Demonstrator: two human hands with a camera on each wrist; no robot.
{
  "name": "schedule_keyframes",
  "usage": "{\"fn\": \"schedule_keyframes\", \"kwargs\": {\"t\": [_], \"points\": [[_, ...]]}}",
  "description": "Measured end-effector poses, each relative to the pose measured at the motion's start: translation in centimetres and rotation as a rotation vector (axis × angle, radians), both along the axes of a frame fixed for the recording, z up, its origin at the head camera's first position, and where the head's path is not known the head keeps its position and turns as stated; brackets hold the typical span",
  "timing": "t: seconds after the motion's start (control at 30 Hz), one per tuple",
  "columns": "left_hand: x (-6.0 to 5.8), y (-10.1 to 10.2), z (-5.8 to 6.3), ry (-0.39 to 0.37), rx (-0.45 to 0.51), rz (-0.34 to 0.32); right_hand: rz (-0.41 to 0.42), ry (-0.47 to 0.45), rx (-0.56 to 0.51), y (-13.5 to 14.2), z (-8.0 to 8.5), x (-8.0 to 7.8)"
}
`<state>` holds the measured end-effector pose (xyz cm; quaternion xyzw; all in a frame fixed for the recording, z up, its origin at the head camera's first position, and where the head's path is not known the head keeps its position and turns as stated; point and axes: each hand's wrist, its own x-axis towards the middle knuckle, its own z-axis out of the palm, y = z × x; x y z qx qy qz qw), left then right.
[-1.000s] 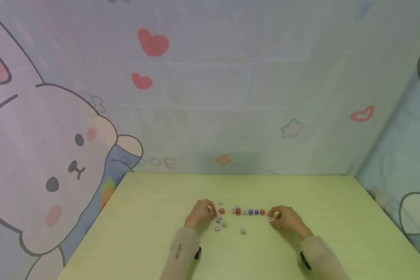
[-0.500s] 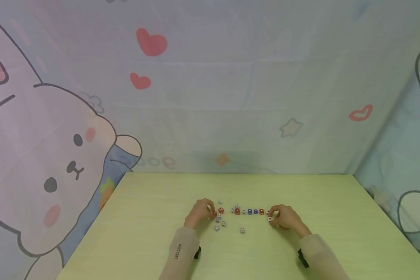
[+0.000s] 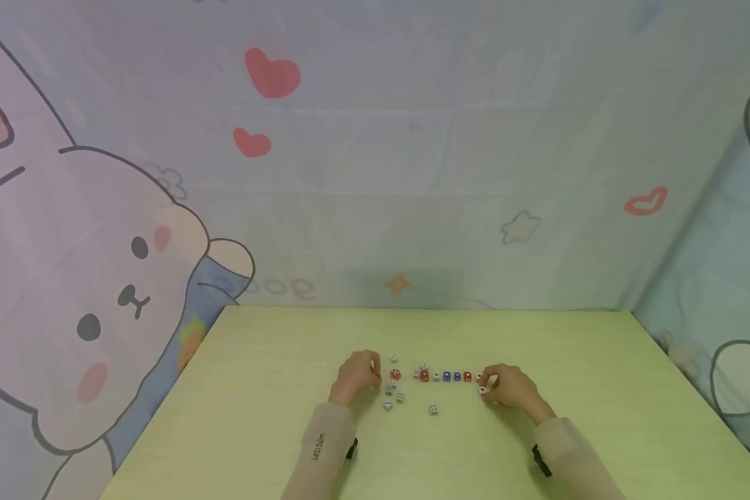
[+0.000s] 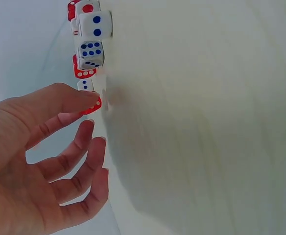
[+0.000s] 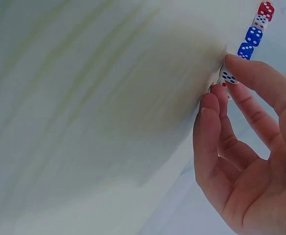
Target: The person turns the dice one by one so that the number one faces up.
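Note:
My left hand (image 3: 355,375) pinches a red die (image 4: 95,105) between thumb and index finger, left of a loose group of dice. In the head view that die is mostly hidden by the fingers. At the right end of a row of dice, my right hand (image 3: 514,389) holds a white die (image 5: 227,77) by its thumb and fingertips. The row runs leftward from there, with a red die (image 3: 467,376), two blue dice (image 3: 452,376), a white die (image 3: 436,377) and another red die (image 3: 424,376). A further white die (image 3: 478,377) lies by the right fingertips.
Beside the left hand lie a red die (image 3: 395,374) and several white dice (image 3: 401,398). One white die (image 3: 433,410) sits alone in front of the row. The yellow-green table (image 3: 275,347) ends at a printed cloth backdrop (image 3: 375,229).
My left hand has lifted and turned slightly, and its red die has gone from sight behind the fingers in the head view. My right hand stays by the row's end.

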<state>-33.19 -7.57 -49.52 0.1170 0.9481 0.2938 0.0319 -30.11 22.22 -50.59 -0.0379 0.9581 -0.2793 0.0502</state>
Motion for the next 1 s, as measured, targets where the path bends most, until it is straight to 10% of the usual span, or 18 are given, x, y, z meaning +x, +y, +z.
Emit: {"fn": "schedule_keyframes", "kwargs": {"t": [1.0], "points": [[-0.05,-0.40,-0.53,-0.022,0.006,0.000,0.015,0.001,-0.046,0.26,-0.10,0.10]]}}
